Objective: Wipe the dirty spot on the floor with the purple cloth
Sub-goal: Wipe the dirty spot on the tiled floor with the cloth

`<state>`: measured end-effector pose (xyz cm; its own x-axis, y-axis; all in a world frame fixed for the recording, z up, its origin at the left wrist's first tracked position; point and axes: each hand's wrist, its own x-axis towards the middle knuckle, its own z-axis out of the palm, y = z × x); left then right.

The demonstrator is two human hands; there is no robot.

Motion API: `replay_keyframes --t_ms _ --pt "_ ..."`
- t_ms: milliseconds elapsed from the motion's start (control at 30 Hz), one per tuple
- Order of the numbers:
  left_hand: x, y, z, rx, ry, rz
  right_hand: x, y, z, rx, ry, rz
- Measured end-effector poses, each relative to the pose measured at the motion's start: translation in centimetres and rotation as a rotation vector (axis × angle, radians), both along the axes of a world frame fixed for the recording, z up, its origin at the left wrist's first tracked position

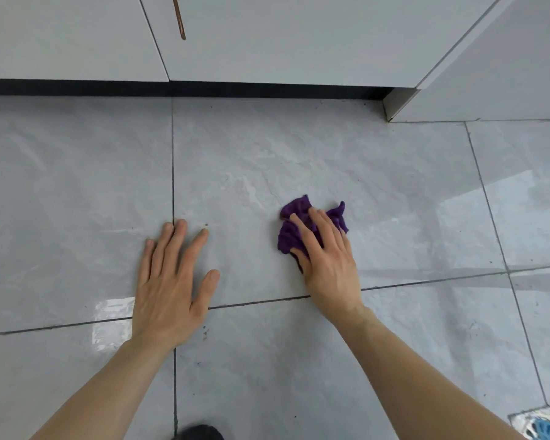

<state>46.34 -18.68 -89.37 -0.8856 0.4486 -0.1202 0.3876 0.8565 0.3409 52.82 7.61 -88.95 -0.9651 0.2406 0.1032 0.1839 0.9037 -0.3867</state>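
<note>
A crumpled purple cloth [294,214] lies on the grey tiled floor [394,192], right of centre. My right hand [326,258] presses down on it with fingers spread over the folds. My left hand [172,277] rests flat on the tiles to the left, fingers apart, holding nothing. A tiny brown speck [206,224] sits just beyond my left index fingertip. More small brown marks [205,333] show by my left wrist. Any dirt under the cloth is hidden.
White cabinet doors [267,42] with a dark toe-kick [204,89] run along the back. A white panel [489,90] juts out at the right. A floor drain [540,427] is at the bottom right corner. A dark shoe tip [200,432] shows at the bottom edge.
</note>
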Motion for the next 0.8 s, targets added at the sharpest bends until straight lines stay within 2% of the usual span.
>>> replay_keyframes --t_ms 100,200,367,500,600,700,800 --pt "-0.1 0.1 0.2 0.028 -0.02 0.018 -0.5 0.8 0.3 0.032 0.05 -0.052" --pt "-0.1 0.5 0.5 0.101 -0.049 0.068 -1.1 1.1 1.3 -0.049 0.109 -0.163" --pt "-0.4 1.6 2.0 0.2 -0.025 0.153 -0.9 -0.8 4.6 -0.297 0.139 -0.255" --pt "-0.4 2.2 3.9 0.255 -0.052 0.101 0.0 -3.3 5.9 -0.495 0.063 -0.298" --pt "0.1 2.6 5.3 0.266 -0.096 -0.034 0.4 -5.0 5.8 -0.563 0.006 -0.243" --pt "0.8 2.6 6.0 0.226 -0.103 -0.146 1.0 -6.6 5.8 -0.532 -0.017 -0.092" --pt "1.2 1.5 6.2 0.24 -0.113 -0.126 2.0 -8.7 5.7 -0.473 -0.046 0.094"
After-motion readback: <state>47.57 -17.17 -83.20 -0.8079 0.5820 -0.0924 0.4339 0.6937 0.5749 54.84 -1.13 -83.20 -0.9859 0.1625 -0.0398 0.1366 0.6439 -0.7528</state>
